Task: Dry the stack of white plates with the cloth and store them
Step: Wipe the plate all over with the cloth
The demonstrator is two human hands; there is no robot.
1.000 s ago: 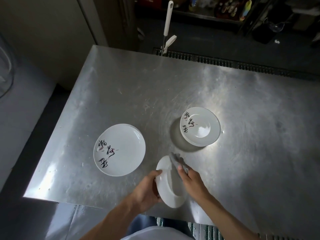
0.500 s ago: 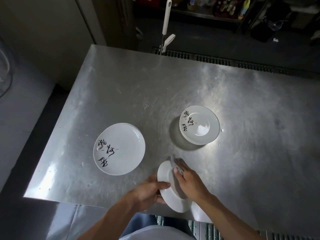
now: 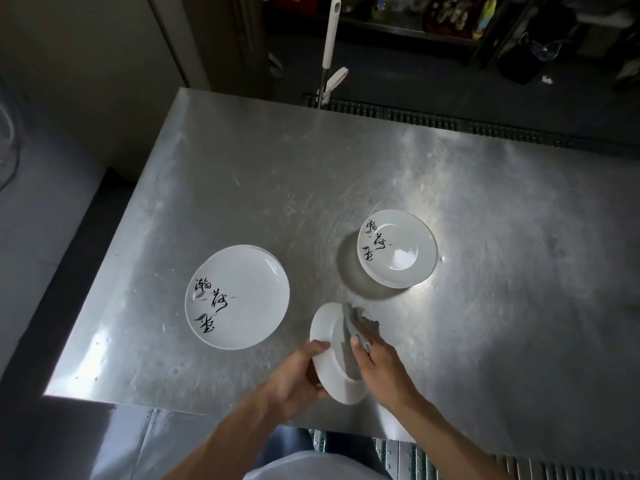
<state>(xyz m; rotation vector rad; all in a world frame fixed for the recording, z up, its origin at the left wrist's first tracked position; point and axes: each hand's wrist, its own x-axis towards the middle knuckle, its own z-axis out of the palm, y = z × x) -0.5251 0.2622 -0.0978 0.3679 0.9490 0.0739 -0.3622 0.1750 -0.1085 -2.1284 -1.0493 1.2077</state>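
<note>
- Head view: your left hand (image 3: 294, 375) curls its fingers round the rim of a tilted plate (image 3: 341, 386), held just above the table (image 3: 242, 174) near its front edge.
- Your right hand (image 3: 381, 368) pinches the cloth (image 3: 354, 320) against that plate's face.
- One stack (image 3: 239, 296) sits to the left, and a smaller stack (image 3: 398, 249) sits farther back.

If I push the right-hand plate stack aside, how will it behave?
Probably heavy: the plate stack looks several plates high. It would likely slide on the smooth steel table rather than roll. The glossy upper plates may shift against each other and chip.
</note>
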